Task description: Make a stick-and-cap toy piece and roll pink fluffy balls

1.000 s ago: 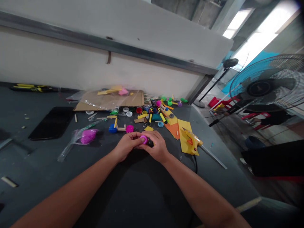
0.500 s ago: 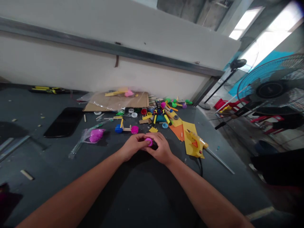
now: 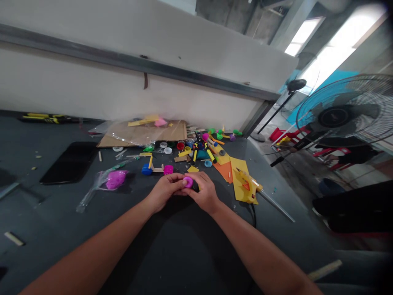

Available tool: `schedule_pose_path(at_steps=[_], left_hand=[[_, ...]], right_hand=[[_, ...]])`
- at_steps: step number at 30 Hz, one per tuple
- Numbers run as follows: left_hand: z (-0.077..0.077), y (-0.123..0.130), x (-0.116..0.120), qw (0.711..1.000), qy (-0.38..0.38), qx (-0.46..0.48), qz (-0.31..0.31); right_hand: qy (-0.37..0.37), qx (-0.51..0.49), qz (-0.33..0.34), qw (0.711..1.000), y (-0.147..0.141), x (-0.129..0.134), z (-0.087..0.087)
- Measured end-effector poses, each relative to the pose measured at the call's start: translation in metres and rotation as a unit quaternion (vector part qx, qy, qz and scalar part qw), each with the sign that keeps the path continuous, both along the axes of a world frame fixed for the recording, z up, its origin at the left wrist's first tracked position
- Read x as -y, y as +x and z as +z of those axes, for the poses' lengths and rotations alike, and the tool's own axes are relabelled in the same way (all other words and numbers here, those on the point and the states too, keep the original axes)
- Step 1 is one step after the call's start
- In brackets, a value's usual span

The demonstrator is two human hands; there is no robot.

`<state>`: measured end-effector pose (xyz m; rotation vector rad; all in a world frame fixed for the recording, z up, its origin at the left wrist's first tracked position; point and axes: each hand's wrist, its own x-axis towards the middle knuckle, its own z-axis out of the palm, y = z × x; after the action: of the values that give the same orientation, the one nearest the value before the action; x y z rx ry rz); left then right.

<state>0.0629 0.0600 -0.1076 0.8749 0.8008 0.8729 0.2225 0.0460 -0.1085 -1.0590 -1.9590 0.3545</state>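
Observation:
My left hand (image 3: 165, 190) and my right hand (image 3: 204, 192) meet over the dark table top (image 3: 184, 241), both pinching a pink plastic bottle cap (image 3: 188, 182). Something dark under the cap is mostly hidden by my fingers. Just beyond my left hand lies a small craft-stick frame (image 3: 155, 169) with a blue cap (image 3: 146, 169) and a pink cap (image 3: 168, 169) at its ends. To my right hand's right rests a yellow hot glue gun (image 3: 245, 187) on yellow foam sheet (image 3: 241, 184).
Scattered caps, sticks and markers (image 3: 199, 149) lie around a cardboard sheet (image 3: 141, 135) under clear plastic. Pink fluff in a plastic bag (image 3: 115, 180) and a black tablet (image 3: 69, 162) sit left. The table's right edge drops to a floor with a standing fan (image 3: 346, 116).
My hands still hold the pink cap together, turning it slightly. The dark part beneath it shows less. The whole scene shifts a little in view as my head moves.

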Motion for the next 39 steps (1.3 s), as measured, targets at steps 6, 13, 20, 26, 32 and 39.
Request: schedule_pose_path(at_steps=[6, 13, 20, 26, 32, 39], left_hand=[[-0.0026, 0.0001, 0.0003, 1.0, 0.002, 0.011, -0.003], [-0.0013, -0.0005, 0.0001, 1.0, 0.014, 0.008, 0.002], [0.0004, -0.0008, 0.0002, 1.0, 0.0, 0.013, -0.011], [-0.0027, -0.0012, 0.0, 1.0, -0.003, 0.006, -0.011], [-0.0016, -0.0007, 0.0007, 1.0, -0.008, 0.018, -0.016], [-0.0045, -0.0022, -0.0011, 1.0, -0.004, 0.008, -0.02]], right_hand=[[-0.015, -0.02, -0.022, 0.999, -0.0029, 0.0001, -0.0017], [-0.008, 0.006, 0.023, 1.0, 0.001, 0.0013, 0.0024], [-0.015, -0.016, -0.022, 1.0, -0.0001, 0.0006, -0.0006], [-0.002, -0.002, 0.021, 1.0, 0.0003, 0.001, 0.0013], [-0.007, -0.019, 0.012, 1.0, -0.0001, 0.0016, 0.0027], [-0.017, -0.015, 0.02, 1.0, -0.0001, 0.003, 0.0023]])
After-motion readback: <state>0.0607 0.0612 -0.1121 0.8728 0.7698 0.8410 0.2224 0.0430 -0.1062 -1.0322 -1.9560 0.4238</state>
